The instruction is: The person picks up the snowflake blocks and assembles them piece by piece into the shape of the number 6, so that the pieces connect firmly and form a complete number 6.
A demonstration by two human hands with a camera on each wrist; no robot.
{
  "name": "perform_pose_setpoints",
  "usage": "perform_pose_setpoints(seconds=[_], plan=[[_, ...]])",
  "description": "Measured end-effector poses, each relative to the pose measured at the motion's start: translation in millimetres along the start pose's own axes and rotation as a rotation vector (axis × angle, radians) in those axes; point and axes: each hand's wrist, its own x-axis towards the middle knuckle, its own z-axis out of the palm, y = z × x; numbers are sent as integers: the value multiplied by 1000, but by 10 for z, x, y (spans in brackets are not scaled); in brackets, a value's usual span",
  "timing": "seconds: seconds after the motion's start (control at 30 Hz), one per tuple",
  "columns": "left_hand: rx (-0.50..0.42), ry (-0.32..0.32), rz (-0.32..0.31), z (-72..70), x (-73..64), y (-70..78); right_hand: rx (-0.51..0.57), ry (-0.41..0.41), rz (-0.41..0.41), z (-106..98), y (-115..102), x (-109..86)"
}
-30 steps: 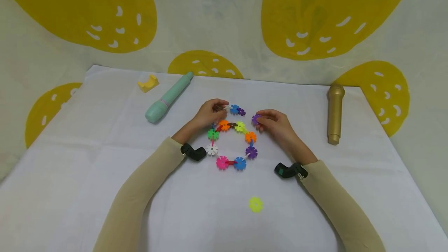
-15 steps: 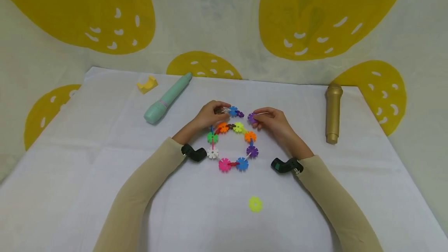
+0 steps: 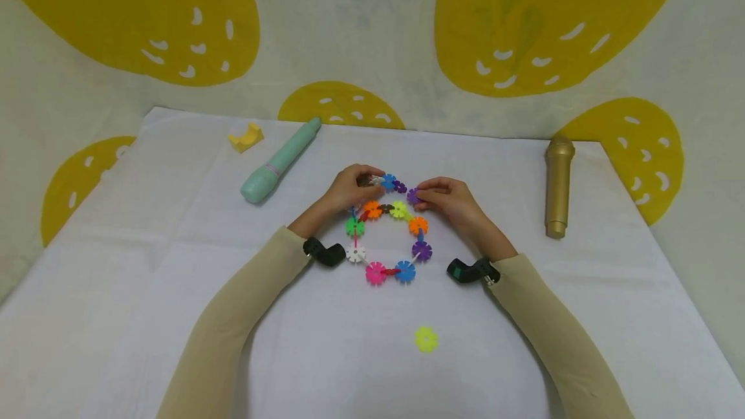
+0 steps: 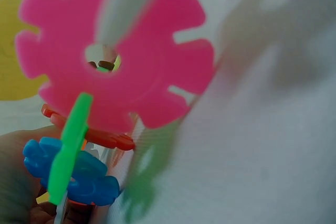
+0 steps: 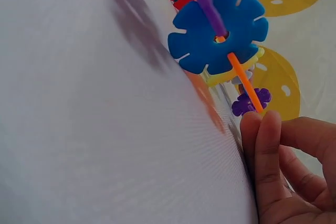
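My left hand [image 3: 347, 189] holds a short run of notched plastic snowflake discs at its white piece [image 3: 376, 180]. Beyond the fingers stick out a blue disc [image 3: 388, 182] and a dark purple disc [image 3: 399, 186]. Between thumb and fingers, my right hand [image 3: 454, 202] pinches a lighter purple disc [image 3: 412, 196], close beside the dark purple one; whether they touch I cannot tell. Below both hands lies a loop of linked discs, including a pink disc [image 3: 376, 273] and a green disc [image 3: 355, 227]. In the right wrist view, the fingertips hide the pinched disc.
A loose yellow disc [image 3: 426, 339] lies nearer the front. Behind to the left are a mint-green toy microphone [image 3: 282, 159] and a yellow cradle-shaped block [image 3: 247, 138]. A gold microphone [image 3: 559, 187] lies at the right on the white cloth [image 3: 611, 315].
My right hand has moved left with the lighter purple disc, narrowing the gap to the dark purple one. My left hand stays almost in place.
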Motion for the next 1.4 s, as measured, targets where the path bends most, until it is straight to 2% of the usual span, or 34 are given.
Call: perform_pose_setpoints(seconds=[0.33, 0.6, 0.83, 1.0, 1.4], plan=[[7, 7, -17, 13, -1, 2, 22, 1, -19, 12, 25, 15], [5, 4, 5, 9, -11, 12, 29, 43, -23, 21, 42, 31], [20, -24, 20, 16, 13, -9, 22, 4, -21, -2, 74, 31], [16, -18, 22, 26, 11, -14, 19, 4, -15, 3, 75, 30], [-3, -13, 93, -2, 11, -25, 43, 44, -52, 30, 71, 66]])
